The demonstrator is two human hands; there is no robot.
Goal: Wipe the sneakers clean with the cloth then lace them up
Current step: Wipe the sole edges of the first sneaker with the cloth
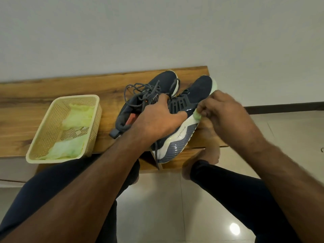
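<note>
Two dark navy sneakers with white soles lie side by side on a wooden bench [52, 90]. The right sneaker [198, 92] is tipped so its grey and white sole side faces me. My left hand [157, 118] grips it over the collar and lacing area. My right hand [226, 113] pinches a small pale green cloth [197, 115] against the white midsole of that sneaker. The left sneaker [163, 79] lies behind, its grey laces [138, 90] loose and tangled.
A cream plastic basket [45, 127] with several pale green cloths stands on the bench at the left. My legs in dark trousers and a bare foot [208, 153] are below the bench edge. A pale wall rises behind; glossy floor tiles lie below.
</note>
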